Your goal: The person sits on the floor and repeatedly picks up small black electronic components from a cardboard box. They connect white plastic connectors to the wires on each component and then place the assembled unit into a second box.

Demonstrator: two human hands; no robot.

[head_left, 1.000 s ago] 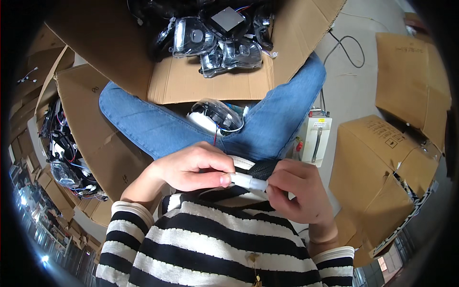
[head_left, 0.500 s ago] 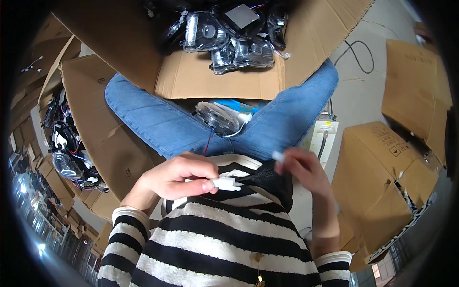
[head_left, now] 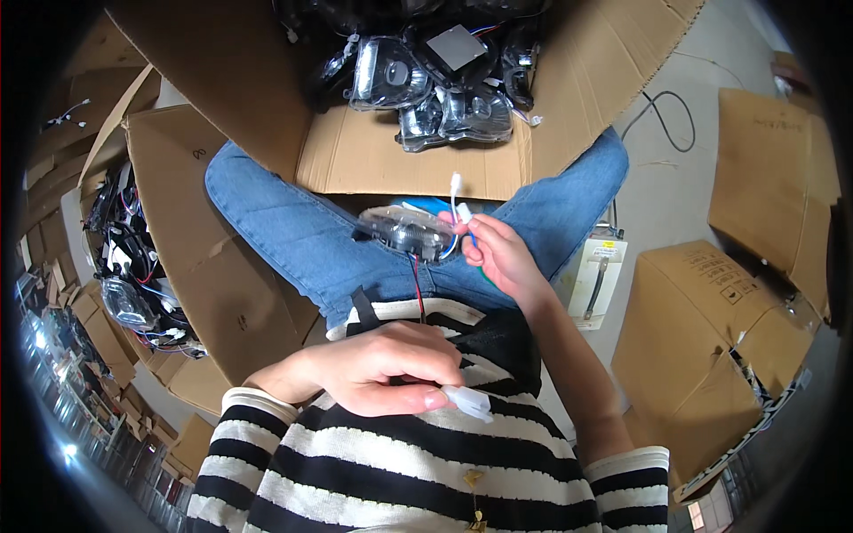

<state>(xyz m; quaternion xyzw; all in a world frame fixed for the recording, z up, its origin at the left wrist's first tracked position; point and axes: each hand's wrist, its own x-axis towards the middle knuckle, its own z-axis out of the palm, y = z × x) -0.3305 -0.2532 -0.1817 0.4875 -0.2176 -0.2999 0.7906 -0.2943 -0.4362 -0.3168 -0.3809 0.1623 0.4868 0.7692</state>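
My left hand (head_left: 386, 369) is closed in front of my striped top, pinching a white plastic connector (head_left: 468, 403) between thumb and fingertips; it may be more than one piece. Farther forward, my right hand (head_left: 505, 258) is closed on a cable with a small white connector (head_left: 465, 213) at its tip. Blue and green wires show beside its fingers. Another white connector (head_left: 456, 182) sticks up on a white wire just beyond. A round clear-lensed lamp (head_left: 404, 229) lies between my thighs, touching or nearly touching the right fingertips. Red and black wires (head_left: 418, 280) run from it toward me.
An open cardboard box (head_left: 409, 169) ahead holds several clear headlamps (head_left: 477, 115). At my left, another box (head_left: 182, 240) stands beside wired lamps (head_left: 129, 298). Closed cartons (head_left: 684, 329) stand at right, near a white device (head_left: 597, 280) and a dark cable (head_left: 680, 115) on the floor.
My right hand has moved forward and left from beside my waist to the lamp's wires. The left hand has shifted slightly right and toward me, still holding its white connector.
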